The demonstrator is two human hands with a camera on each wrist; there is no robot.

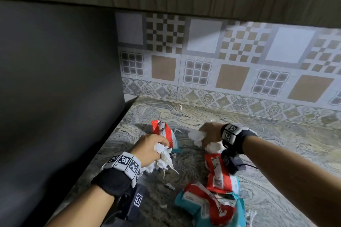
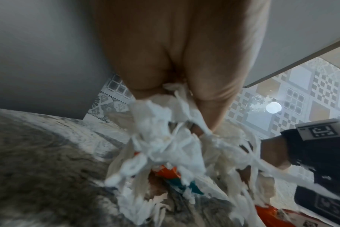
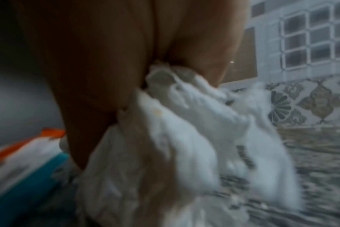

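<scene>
Mid-gathering: the left hand [image 1: 150, 145] clenched a paper wad [image 1: 163, 161]; the right hand [image 1: 210, 133] clenched another wad [image 1: 197, 137] farther right. Next, probably, scraps [image 1: 169, 186] near the packets [image 1: 208, 202] needed picking up.

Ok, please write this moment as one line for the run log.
left grip: holds shredded paper | right grip: holds paper wad | countertop: torn red-teal packets lie near both hands

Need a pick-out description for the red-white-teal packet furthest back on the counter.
Start at the tall dark grey panel on the left, where the swirled grey stone counter meets it. Just beyond the left hand, which grips a wad of shredded white paper, sits the crumpled red, white and teal packet. It sits alone; the two similar packets lie together nearer the camera, to its right.
</scene>
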